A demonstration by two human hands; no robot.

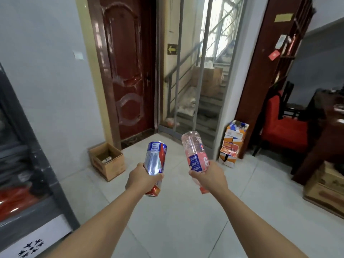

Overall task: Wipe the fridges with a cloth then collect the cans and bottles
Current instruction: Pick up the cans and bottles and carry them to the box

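Both arms reach forward over the pale tiled floor [176,211]. The left hand [141,178] wraps its fingers around a blue, silver and red can [156,161], tilted with its far end toward 12 o'clock. At 3 o'clock of it, slightly apart, the right hand [208,176] grips a clear pink bottle [194,151] held cap end down. An open cardboard box [108,162] sits at 10 o'clock of the can, with something pale inside, perhaps another can. A fridge [28,174] stands at 9 o'clock.
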